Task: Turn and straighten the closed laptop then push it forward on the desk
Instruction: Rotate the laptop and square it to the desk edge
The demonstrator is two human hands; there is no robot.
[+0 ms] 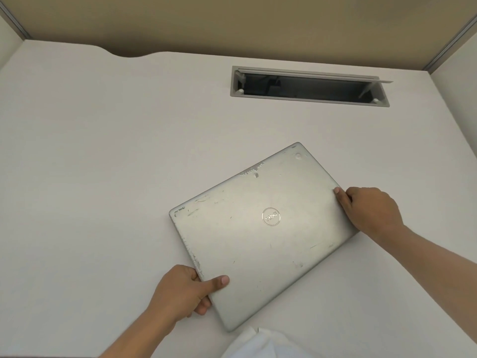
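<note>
Closed silver laptop [260,233] lies skewed on the white table [103,164], lower centre. Left hand [183,290] grips its near-left edge, thumb on lid; right hand [371,210] grips the right edge. Open cable tray [309,86] upper right, inside dark, contents unclear. White cloth [260,342] cut off at bottom.

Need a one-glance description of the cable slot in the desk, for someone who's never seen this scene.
Start at the white desk and look to its far right, near the tan partition. The cable slot is a long grey-framed rectangular opening, dark inside, beyond the skewed laptop. It is the only hole in the desk.
</note>
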